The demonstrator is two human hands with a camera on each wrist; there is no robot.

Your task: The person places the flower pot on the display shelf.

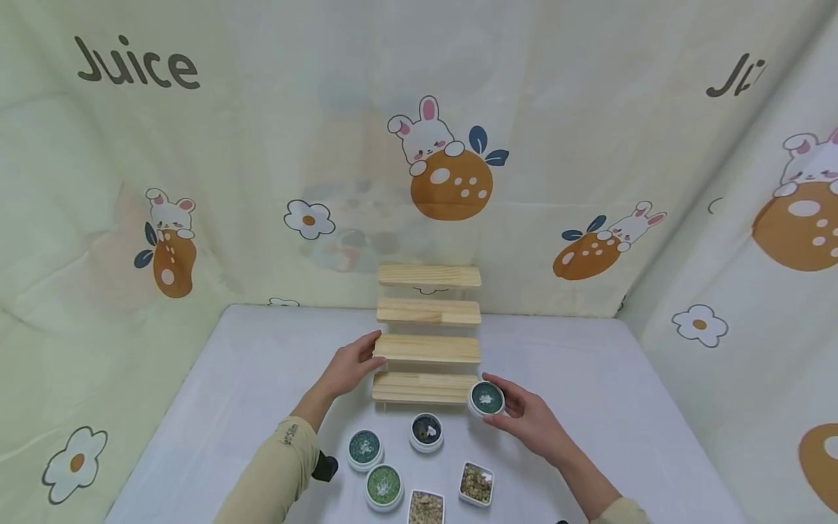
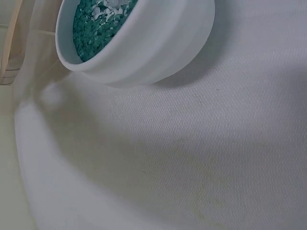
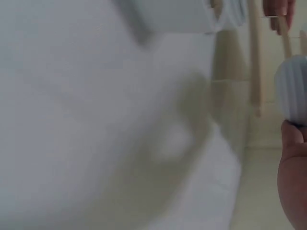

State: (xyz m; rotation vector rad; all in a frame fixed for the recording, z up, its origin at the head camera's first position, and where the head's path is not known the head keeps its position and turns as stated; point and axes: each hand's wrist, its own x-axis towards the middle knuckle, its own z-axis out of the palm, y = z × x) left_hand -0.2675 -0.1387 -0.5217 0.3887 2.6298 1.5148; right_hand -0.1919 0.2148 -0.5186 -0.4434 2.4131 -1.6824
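My right hand [image 1: 529,422] holds a small round white pot [image 1: 487,399] of dark green flakes between thumb and fingers, raised beside the lowest step of a four-step wooden display rack [image 1: 425,349]. The same pot's ribbed white side [image 3: 292,88] shows in the right wrist view, with the thumb under it. My left hand [image 1: 349,367] grips the left end of the rack's second step from the bottom, fingertips above and thumb at the lower edge. In front of the rack stands a round pot [image 1: 427,431] with dark contents.
Left of centre stand a teal-flake pot [image 1: 364,447], also a large teal-flake pot [image 2: 139,43] in the left wrist view, and a light green pot [image 1: 384,486]. Two square white dishes of stony bits [image 1: 476,484] [image 1: 426,508] are nearer. A printed curtain [image 1: 262,145] hangs behind the white table [image 1: 556,349].
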